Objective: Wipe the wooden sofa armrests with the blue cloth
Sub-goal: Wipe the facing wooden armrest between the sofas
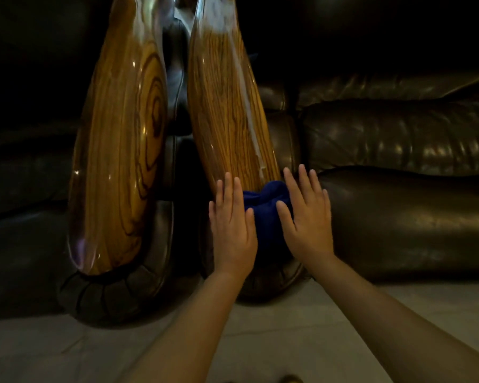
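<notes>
Two glossy wooden armrests stand side by side: the left armrest [119,150] and the right armrest [227,106]. A bunched blue cloth [263,208] lies on the near end of the right armrest. My left hand [233,228] rests flat on the cloth's left side, fingers extended. My right hand [307,214] lies flat on its right side, fingers spread, thumb pressing into the cloth. Neither hand is closed around it. Most of the cloth is hidden under my palms.
Dark brown leather sofa cushions [398,139] stretch to the right, and another dark sofa [25,167] sits to the left. Padded leather arm fronts [116,294] curve below the wood. Pale tiled floor [260,327] lies under my forearms.
</notes>
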`<state>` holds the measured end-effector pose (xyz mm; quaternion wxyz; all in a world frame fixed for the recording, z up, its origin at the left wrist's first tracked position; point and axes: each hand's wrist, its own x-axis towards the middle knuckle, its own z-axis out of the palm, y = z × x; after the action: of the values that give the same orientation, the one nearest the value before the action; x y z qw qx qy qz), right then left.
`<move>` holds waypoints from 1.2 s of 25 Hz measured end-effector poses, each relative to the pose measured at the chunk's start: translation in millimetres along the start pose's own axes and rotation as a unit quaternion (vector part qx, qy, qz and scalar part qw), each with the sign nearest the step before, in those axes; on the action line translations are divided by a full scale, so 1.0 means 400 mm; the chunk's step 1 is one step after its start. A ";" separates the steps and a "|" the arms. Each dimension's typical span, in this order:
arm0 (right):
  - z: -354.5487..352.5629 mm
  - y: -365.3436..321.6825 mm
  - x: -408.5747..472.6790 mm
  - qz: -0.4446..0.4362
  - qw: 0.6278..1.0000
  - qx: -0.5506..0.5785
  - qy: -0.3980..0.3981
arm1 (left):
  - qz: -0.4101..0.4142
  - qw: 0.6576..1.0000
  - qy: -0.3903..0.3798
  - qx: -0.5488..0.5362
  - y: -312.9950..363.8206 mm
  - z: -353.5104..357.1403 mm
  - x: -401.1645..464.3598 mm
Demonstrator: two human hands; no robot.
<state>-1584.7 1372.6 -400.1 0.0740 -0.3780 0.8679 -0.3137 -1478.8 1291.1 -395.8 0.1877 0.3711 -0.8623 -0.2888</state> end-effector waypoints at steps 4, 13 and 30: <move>0.074 0.007 0.023 0.016 0.995 0.053 0.078 | -0.034 0.995 0.094 -0.015 -0.004 0.074 0.042; 0.088 -0.037 0.206 0.025 0.983 0.026 0.180 | -0.037 0.984 0.164 0.055 0.015 0.062 0.228; 0.071 -0.045 0.240 0.064 0.988 0.127 0.063 | -0.052 0.988 0.120 0.087 0.022 0.035 0.275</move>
<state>-1630.9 1282.1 -401.4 0.0862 -0.2888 0.8465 -0.4389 -1562.9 1218.7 -389.0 0.2419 0.4621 -0.8351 -0.1751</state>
